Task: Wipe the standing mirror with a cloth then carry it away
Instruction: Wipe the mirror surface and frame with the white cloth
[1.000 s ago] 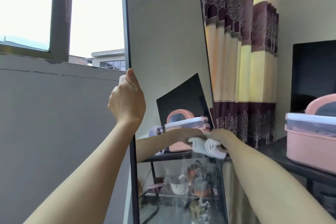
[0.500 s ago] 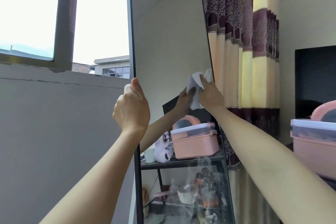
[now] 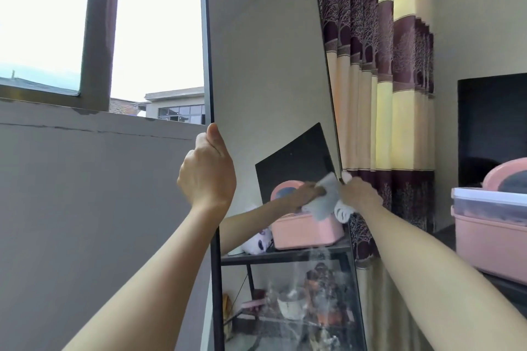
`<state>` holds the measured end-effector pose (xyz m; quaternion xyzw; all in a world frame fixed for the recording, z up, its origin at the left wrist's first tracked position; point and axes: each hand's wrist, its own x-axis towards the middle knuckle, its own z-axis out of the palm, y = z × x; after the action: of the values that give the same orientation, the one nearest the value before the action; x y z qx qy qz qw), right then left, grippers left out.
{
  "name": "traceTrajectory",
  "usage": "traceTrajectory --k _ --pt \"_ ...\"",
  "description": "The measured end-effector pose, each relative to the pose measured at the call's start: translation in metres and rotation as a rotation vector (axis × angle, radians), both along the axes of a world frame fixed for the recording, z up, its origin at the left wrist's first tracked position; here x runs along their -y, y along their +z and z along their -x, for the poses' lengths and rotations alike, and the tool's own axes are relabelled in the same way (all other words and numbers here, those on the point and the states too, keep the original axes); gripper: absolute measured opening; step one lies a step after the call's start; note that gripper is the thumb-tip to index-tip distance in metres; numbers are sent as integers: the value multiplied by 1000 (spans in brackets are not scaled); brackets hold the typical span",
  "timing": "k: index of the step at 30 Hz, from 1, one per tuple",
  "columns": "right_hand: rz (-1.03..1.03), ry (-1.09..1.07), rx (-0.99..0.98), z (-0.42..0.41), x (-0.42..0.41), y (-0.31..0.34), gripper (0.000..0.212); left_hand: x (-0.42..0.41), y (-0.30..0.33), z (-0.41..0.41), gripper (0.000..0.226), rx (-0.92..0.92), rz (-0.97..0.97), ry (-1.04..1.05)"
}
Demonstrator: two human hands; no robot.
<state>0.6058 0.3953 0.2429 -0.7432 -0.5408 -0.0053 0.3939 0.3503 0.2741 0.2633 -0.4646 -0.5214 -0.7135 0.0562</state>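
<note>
A tall standing mirror with a thin black frame stands upright in front of me, reflecting a grey wall, a shelf and a pink box. My left hand grips its left frame edge at mid height, thumb up. My right hand holds a white cloth against the mirror's right edge at about the same height. The hand and cloth are doubled in the glass. The lower glass looks streaked.
A grey wall under a window is to the left. Striped purple and yellow curtains hang right behind the mirror. At the right, a pink lidded box sits on a dark table before a black screen.
My right hand with the cloth went up the mirror's right edge, then came back down to mid height. My left hand kept its grip on the left frame.
</note>
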Motion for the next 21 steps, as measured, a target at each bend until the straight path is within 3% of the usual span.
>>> traceTrajectory --k 6,10,13,18,19,21 --pt "-516 156 54 46 5 54 45 -4 -1 3 54 -15 -1 44" --pt "-690 245 333 83 11 58 48 -6 -1 5 54 -19 -7 62" --pt "-573 253 293 81 5 48 49 -6 -1 6 55 -20 -11 58" --pt "172 229 -42 28 1 19 37 -5 -1 7 53 -18 -16 51" --pt "206 203 -44 20 4 13 36 -5 -1 6 52 -17 -12 50" --pt "80 58 -26 14 4 10 37 -5 0 3 51 -15 -7 46"
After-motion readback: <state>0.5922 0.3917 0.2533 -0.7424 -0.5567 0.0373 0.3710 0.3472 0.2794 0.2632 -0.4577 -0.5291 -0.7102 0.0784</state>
